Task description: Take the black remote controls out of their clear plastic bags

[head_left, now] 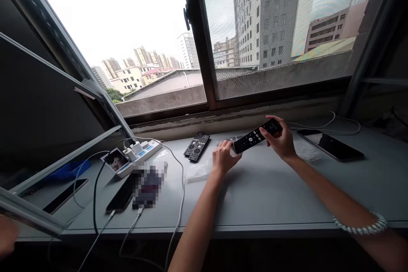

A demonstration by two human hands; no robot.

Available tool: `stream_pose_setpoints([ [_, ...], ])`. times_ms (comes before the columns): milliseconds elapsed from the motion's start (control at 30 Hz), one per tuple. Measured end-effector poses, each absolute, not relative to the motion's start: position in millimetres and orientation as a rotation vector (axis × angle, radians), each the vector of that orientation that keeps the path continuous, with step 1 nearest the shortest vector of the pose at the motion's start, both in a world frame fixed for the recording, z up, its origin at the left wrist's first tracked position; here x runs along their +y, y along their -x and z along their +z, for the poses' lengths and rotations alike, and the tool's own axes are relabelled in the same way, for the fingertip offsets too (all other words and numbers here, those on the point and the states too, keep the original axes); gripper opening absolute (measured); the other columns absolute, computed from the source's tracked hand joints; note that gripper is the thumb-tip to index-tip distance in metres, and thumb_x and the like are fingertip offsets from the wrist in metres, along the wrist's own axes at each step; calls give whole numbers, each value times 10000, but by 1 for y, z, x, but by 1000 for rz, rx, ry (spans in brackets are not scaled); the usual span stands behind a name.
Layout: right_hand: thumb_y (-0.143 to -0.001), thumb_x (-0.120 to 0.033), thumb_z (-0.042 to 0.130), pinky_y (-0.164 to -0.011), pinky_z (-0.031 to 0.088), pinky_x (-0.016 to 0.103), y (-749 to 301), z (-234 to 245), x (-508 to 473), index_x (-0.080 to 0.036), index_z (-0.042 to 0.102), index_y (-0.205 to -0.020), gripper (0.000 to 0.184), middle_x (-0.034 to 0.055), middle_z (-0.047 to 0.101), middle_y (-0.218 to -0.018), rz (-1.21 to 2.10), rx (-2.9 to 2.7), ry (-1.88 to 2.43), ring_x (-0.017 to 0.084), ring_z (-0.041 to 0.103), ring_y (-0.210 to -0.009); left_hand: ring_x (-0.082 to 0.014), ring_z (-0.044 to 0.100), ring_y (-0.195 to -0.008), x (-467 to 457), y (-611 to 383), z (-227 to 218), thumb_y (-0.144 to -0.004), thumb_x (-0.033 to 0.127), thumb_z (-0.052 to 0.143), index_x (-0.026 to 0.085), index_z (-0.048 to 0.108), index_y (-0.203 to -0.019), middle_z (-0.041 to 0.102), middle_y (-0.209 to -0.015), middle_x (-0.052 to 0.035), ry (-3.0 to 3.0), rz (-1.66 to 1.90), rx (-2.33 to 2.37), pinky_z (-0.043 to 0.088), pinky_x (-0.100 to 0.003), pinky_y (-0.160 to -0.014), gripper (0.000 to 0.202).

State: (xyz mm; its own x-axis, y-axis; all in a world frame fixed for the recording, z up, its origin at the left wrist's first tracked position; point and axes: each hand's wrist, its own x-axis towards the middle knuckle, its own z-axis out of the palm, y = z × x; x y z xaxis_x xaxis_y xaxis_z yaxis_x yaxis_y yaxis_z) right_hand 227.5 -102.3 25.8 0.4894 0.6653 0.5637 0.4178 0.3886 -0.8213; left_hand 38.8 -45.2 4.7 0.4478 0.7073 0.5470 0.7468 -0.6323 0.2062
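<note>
A black remote control with white and grey buttons is held tilted above the desk, its buttons facing me. My right hand grips its upper end, thumb on the front face. My left hand is at the lower end, which sits between its curled fingers and thumb. Clear plastic wrapping lies on the desk beside my left hand, and more clear plastic lies beyond my right forearm. Two black remotes rest side by side, one overlapping the other, left of my left hand.
A white power strip with plugged-in chargers stands at the left, near a small picture. Phones and white cables lie in front. A dark tablet lies at the right. Metal shelf framing rises at the left; a window backs the desk.
</note>
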Motion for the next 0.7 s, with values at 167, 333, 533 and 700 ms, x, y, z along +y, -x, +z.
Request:
stream_pose_setpoints([
  [167, -690, -522, 620, -408, 442, 274, -227, 25, -103, -250, 514, -1097, 501, -10, 542, -685, 161, -1137, 1269, 127, 499, -419, -193, 575, -914, -44, -40, 3, -718, 416, 640, 214, 595, -936, 627, -931, -31, 2610, -920, -1256, 456, -265, -672, 301],
  [333, -678, -492, 645, -392, 443, 261, -226, 23, -100, -244, 521, -1031, 449, -22, 540, -671, 207, -1166, 1264, 122, 508, -409, -194, 574, -854, -46, -43, 3, -700, 432, 649, 206, 580, -853, 612, -882, -34, 2607, -886, -1209, 444, -268, -625, 282],
  [533, -705, -540, 614, -324, 399, 243, -226, 23, -95, -232, 528, -1008, 440, -31, 533, -644, 393, -1193, 1252, 112, 488, -354, -208, 562, -862, -49, -46, 8, -710, 440, 635, 211, 549, -797, 598, -882, -44, 2609, -853, -1145, 452, -289, -651, 259],
  [700, -792, -533, 513, -320, 395, 246, -228, 29, -95, -249, 570, -993, 353, -14, 538, -660, 464, -1185, 1305, 126, 514, -363, -227, 555, -861, -48, -44, 17, -740, 387, 613, 207, 534, -794, 597, -891, -50, 2567, -860, -1091, 454, -321, -666, 203],
])
